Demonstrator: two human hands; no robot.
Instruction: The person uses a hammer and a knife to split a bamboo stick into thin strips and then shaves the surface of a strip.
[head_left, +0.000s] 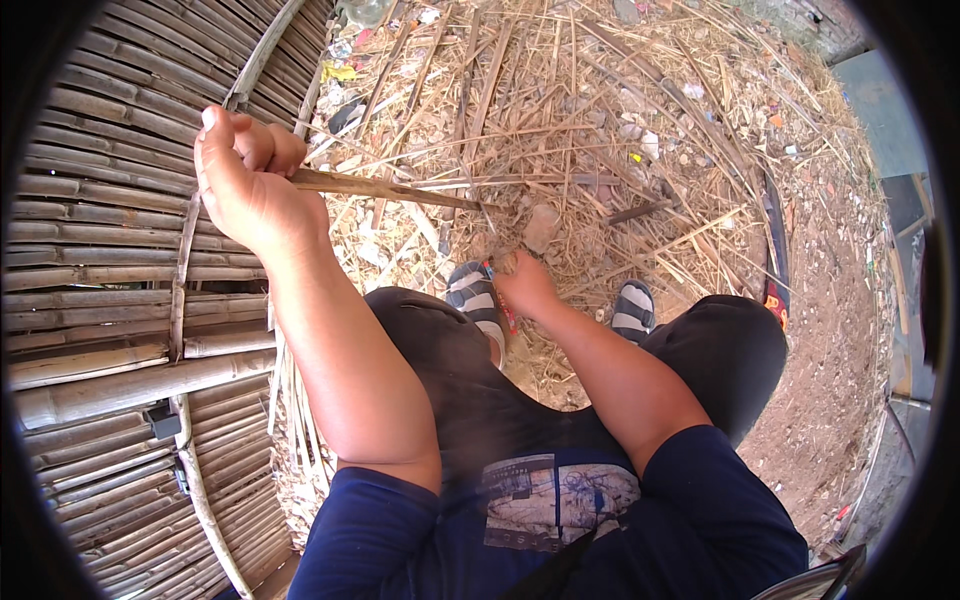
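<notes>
My left hand (pixel 255 180) is raised beside the bamboo wall, its fingers curled around one end of a split bamboo strip (pixel 390 190). From there the strip slants right and slightly down, its far end above the straw-covered ground. Low between my knees, my right hand (pixel 525 285) is closed near the strip's far end, beside my left foot in a grey-and-white striped sandal (pixel 472 290). A narrow red and blue thing (pixel 508 312) shows next to this hand; whether the fingers hold it I cannot make out. Just beyond the right hand lies a brownish stone (pixel 541 228).
The wall of bamboo slats (pixel 110 240) runs along my left, crossed by a thick pole (pixel 140 390). Straw, loose strips and litter cover the ground (pixel 590 150). My other sandal (pixel 633 310) is at right, with a dark strip-like thing (pixel 774 235) farther right.
</notes>
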